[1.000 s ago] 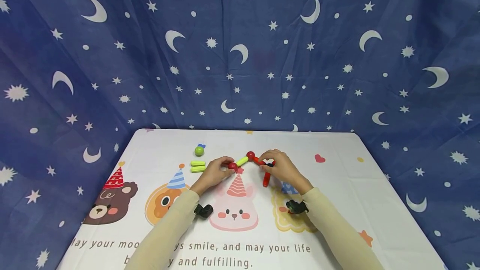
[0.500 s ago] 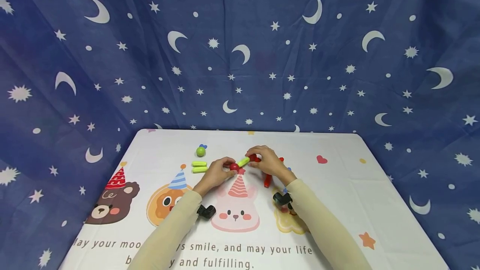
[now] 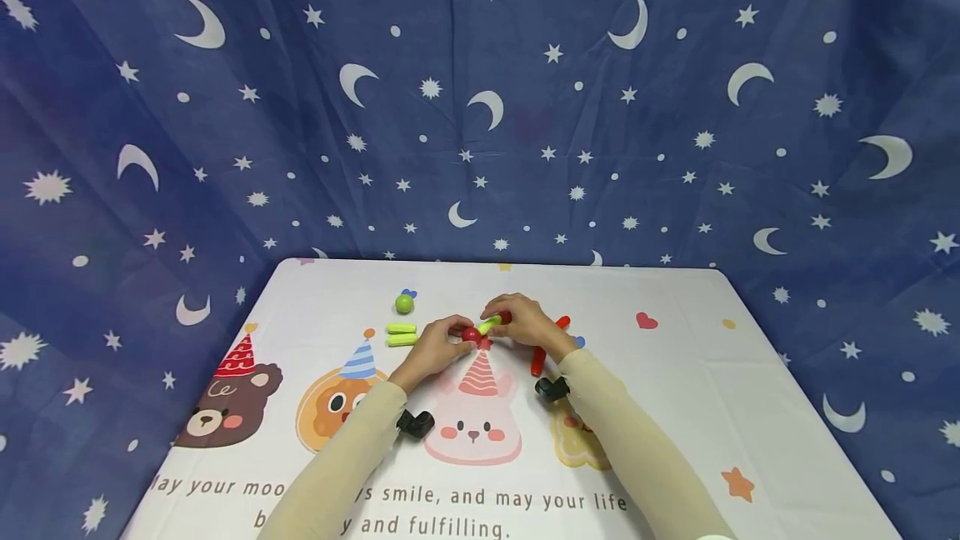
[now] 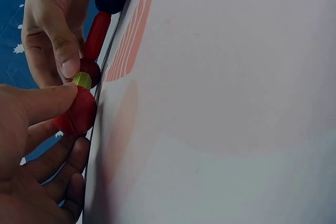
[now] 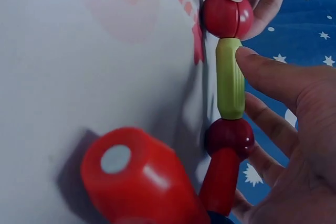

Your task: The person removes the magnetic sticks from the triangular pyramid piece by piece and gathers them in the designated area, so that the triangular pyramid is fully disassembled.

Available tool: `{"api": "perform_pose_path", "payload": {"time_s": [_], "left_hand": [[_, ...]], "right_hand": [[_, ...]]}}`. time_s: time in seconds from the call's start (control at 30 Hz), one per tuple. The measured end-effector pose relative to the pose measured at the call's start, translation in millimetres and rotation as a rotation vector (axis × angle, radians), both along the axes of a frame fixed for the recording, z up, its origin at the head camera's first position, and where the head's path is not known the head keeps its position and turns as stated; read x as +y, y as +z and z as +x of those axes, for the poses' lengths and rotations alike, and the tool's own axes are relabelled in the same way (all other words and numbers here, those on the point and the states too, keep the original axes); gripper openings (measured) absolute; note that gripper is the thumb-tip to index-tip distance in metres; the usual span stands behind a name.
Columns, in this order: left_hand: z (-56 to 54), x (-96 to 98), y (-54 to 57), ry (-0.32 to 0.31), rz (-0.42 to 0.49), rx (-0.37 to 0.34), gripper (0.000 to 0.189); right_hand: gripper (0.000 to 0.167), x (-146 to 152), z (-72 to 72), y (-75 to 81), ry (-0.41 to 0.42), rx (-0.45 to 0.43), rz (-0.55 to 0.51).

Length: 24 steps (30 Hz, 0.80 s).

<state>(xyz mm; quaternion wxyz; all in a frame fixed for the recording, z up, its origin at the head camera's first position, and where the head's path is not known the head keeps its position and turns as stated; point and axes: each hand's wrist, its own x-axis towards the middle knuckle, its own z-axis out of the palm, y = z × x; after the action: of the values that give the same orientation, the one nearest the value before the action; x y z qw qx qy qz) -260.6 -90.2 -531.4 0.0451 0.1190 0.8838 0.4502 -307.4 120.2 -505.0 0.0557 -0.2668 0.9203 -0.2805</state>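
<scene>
My left hand (image 3: pixel 438 348) holds a red ball (image 5: pixel 227 17) between thumb and fingers, at the left end of a toy chain. Joined to that ball is a yellow-green rod (image 5: pixel 230 80), which my right hand (image 3: pixel 525 322) pinches with thumb and fingers. A second red ball (image 5: pixel 231 137) sits on the rod's other end, near the right fingers. From it a red rod (image 4: pixel 97 36) runs to a dark blue ball (image 4: pixel 109 1). Another red rod (image 5: pixel 131 177), with a grey disc in its end, looms close in the right wrist view. The right hand covers part of the chain in the head view.
Left of the hands lie two loose yellow-green rods (image 3: pixel 401 334), and a green ball (image 3: pixel 404 303) sits behind them. A white cloth (image 3: pixel 660 407) printed with cartoon animals covers the table. A blue curtain (image 3: pixel 480 107) with moons and stars hangs behind.
My right hand has moved left along the chain, from the red rods past the second red ball to the yellow-green rod. The left hand stays on its red ball.
</scene>
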Motion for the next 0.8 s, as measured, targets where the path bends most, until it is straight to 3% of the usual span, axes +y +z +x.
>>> {"api": "perform_pose_path", "payload": {"time_s": [0.5,0.8], "left_hand": [[1.9,-0.8,1.5,0.001,-0.027,0.003,0.032],[9.8,-5.5,4.9,-0.003,-0.011,-0.020,0.031]], "right_hand": [[0.018,-7.2,-3.6,-9.4,-0.034,-0.020,0.026],[0.019,-5.9,-4.8,-11.0,-0.033,-0.021,0.030]]}}
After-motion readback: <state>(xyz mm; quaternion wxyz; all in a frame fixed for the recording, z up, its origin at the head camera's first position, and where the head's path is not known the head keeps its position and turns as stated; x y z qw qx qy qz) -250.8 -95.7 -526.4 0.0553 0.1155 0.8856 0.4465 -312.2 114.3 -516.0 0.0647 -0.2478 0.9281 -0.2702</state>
